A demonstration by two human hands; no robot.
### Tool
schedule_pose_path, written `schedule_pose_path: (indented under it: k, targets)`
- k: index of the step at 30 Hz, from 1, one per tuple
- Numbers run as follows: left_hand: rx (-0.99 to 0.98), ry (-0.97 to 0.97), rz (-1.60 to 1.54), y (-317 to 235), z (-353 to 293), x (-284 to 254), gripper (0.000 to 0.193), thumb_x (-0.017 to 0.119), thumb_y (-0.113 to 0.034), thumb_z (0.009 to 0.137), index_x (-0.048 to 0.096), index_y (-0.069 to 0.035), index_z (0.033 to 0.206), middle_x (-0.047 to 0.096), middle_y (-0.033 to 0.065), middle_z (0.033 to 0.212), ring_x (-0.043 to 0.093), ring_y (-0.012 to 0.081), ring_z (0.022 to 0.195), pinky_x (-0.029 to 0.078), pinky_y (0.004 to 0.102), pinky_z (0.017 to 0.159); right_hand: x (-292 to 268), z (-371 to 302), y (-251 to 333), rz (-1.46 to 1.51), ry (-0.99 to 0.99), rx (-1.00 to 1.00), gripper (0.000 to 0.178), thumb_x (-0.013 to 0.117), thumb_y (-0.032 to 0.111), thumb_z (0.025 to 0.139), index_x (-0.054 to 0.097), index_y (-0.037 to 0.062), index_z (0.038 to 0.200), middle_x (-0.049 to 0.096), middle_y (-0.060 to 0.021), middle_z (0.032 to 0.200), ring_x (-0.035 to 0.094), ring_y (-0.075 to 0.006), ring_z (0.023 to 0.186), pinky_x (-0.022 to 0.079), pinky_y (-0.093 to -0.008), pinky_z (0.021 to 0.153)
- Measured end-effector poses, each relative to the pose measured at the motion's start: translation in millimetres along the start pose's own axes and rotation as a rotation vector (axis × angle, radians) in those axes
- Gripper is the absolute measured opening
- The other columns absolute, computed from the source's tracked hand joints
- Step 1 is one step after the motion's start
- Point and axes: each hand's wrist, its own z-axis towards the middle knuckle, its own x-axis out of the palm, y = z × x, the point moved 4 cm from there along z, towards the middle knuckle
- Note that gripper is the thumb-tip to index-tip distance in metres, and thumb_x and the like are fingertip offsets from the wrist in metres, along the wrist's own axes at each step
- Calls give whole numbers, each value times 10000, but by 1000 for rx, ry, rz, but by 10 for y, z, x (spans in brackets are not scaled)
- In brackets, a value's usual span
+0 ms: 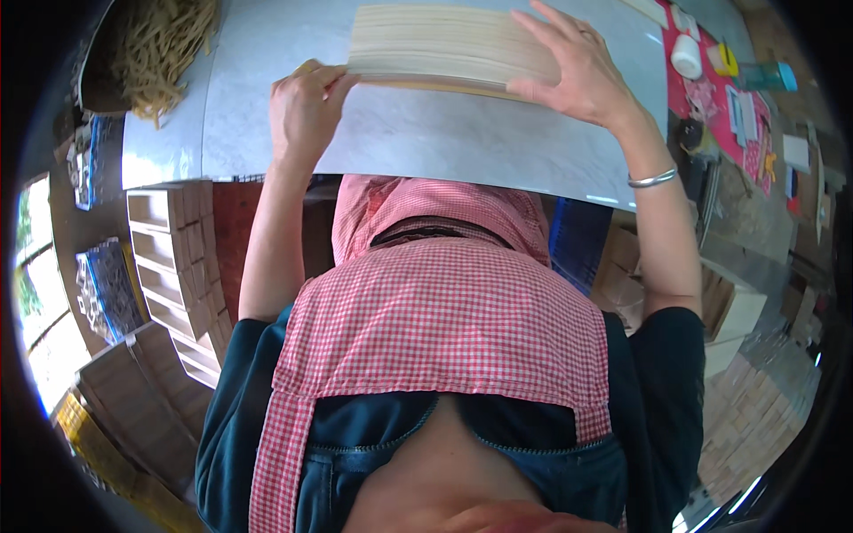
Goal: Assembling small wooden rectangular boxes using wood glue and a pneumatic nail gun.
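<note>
A pale wooden panel (444, 44) with fine lines along its length lies on the grey marbled table; whether it is one board or strips side by side, I cannot tell. My left hand (306, 111) is closed at its near left corner, thumb and fingers pinched on the edge. Across the right end rests my right hand (577, 71), fingers spread over the top and thumb by the near edge. A thin brownish strip (426, 85) shows along the panel's near side.
At the far left, a dark round container (96, 75) holds a heap of thin tan strips (164, 53). On a red mat (680, 98) at the right stand a white bottle (686, 57) and a teal-lidded jar (769, 77). Below left are stacked wooden boxes (173, 258).
</note>
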Motion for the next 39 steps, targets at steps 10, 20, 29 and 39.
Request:
schedule_pose_path:
  k: [10,20,29,39]
  targets:
    - [-101,75,-61,44,16,-14,172,768,-118,869,794,19,969,704,78,805,573,169,618,466,301,599,-401,-1098,188,149,153,940,96,741,38,878,724,22,971,670,-37,804,588,-153,663,480,-266,637]
    - [-72,110,-102,-7,56,-65,146,775,-85,852,783,36,934,694,93,794,576,178,638,472,297,611,-325,-921,226,-46,244,797,68,718,28,841,668,11,798,618,-38,715,524,-206,588,424,-336,579]
    - [-96,144,-66,54,-255,-218,115,790,-64,836,739,30,877,695,76,789,589,180,653,487,305,643,-334,-874,273,73,317,751,168,688,25,824,597,9,683,563,-44,640,496,-231,568,409,-357,572]
    - [-390,691,419,-579,17,-427,150,814,-108,833,734,7,884,710,81,787,653,191,688,505,318,654,-365,-945,129,234,309,909,51,699,17,838,662,3,808,634,-58,730,537,-225,592,427,-351,583]
